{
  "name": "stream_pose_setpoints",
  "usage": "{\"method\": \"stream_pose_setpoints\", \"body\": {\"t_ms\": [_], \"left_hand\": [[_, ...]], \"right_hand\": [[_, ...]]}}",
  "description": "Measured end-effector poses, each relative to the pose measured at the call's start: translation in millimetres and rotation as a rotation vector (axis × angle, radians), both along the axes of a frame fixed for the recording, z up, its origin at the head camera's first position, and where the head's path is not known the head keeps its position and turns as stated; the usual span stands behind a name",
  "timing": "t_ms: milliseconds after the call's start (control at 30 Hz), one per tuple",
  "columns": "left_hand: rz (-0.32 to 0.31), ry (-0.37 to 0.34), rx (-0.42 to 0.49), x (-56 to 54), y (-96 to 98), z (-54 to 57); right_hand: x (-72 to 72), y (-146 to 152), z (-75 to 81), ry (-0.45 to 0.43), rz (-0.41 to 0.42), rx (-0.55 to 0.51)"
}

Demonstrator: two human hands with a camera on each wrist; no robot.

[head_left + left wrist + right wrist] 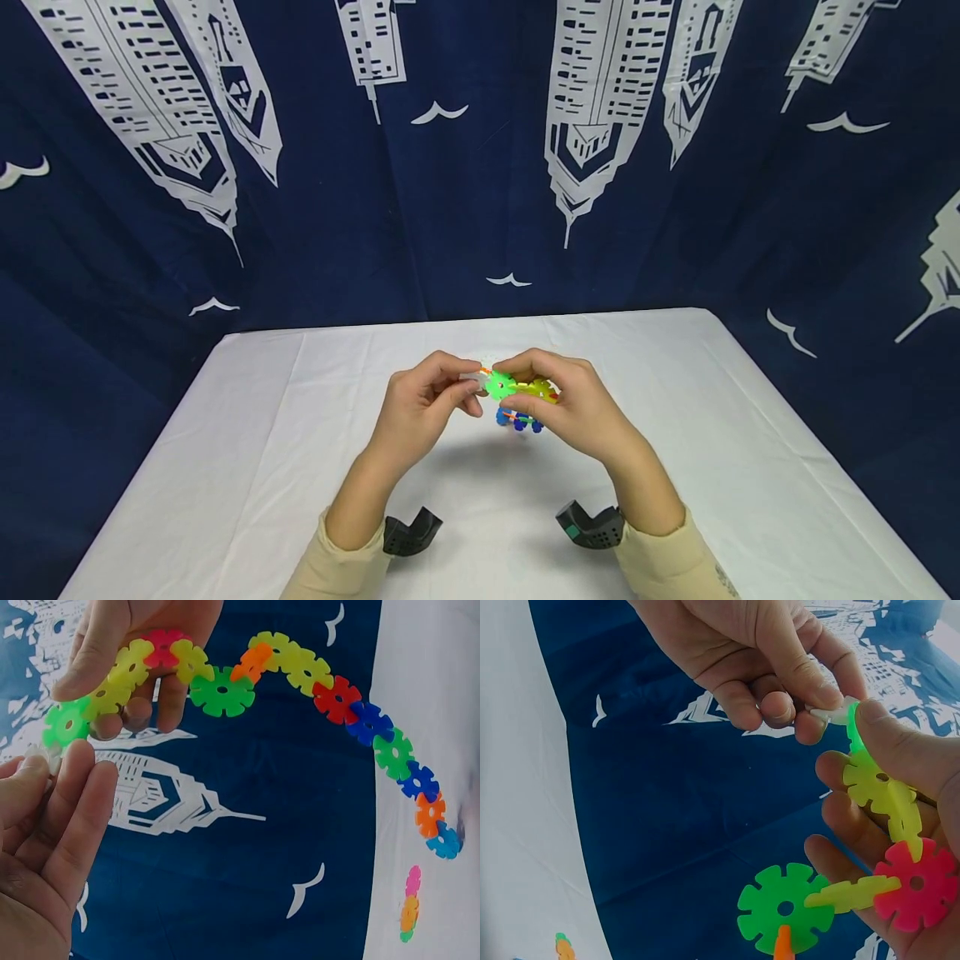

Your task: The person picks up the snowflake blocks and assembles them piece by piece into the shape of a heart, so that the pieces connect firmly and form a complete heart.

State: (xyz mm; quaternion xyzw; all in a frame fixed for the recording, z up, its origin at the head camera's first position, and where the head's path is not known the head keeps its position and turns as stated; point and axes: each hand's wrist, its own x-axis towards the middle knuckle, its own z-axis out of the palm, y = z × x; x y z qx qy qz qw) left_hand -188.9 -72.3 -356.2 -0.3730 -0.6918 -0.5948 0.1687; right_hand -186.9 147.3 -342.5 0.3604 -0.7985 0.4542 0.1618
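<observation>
In the head view, my left hand [412, 408] and right hand [573, 404] meet above the white table. Between left thumb and fingers I pinch a whitish notched plastic disc [46, 759], right against the green end disc [66, 725] of a chain. My right thumb and fingers hold that end of the snowflake-disc chain. From there the chain runs through yellow discs and a red-pink disc [916, 883] to another green disc [786, 907], then arcs through orange, yellow, red and blue discs. A light-blue disc [444, 841] forms its hanging far end.
Farther off, a short run of pink, orange and green discs [410, 911] shows against the white tablecloth [337, 500]. Behind the table hangs a dark blue curtain [450, 208] printed with white buildings. Black devices [411, 532] sit at both wrists.
</observation>
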Motion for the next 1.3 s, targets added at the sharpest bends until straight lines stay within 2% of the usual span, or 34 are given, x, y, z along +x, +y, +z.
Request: {"method": "stream_pose_setpoints", "body": {"t_ms": [200,367,433,500,767,1000,1167,1300], "left_hand": [[0.051,0.055,-0.033,4.0,6.8,-0.2],[0.128,0.191,-0.130,4.4,8.8,0.6],[0.142,0.233,-0.148,3.9,8.7,0.7],[0.139,0.247,-0.141,3.1,8.8,-0.1],[0.097,0.184,-0.053,4.0,10.5,-0.6],[0.046,0.096,-0.021,4.9,8.8,2.6],[0.086,0.077,-0.044,3.8,7.1,1.6],[0.102,0.067,-0.030,3.6,8.2,-0.6]], "right_hand": [[0.8,5.4,3.8,0.000,0.024,-0.003],[1.7,7.1,4.7,-0.025,0.023,0.006],[2.1,6.4,4.5,-0.024,0.019,0.000],[2.5,5.0,3.8,-0.010,0.012,-0.010],[4.4,-1.7,2.4,0.083,0.006,-0.053],[4.9,0.5,5.1,0.066,-0.027,-0.021],[4.4,2.9,7.1,0.042,-0.063,0.015],[3.2,2.4,6.1,-0.009,-0.030,0.019]]}}
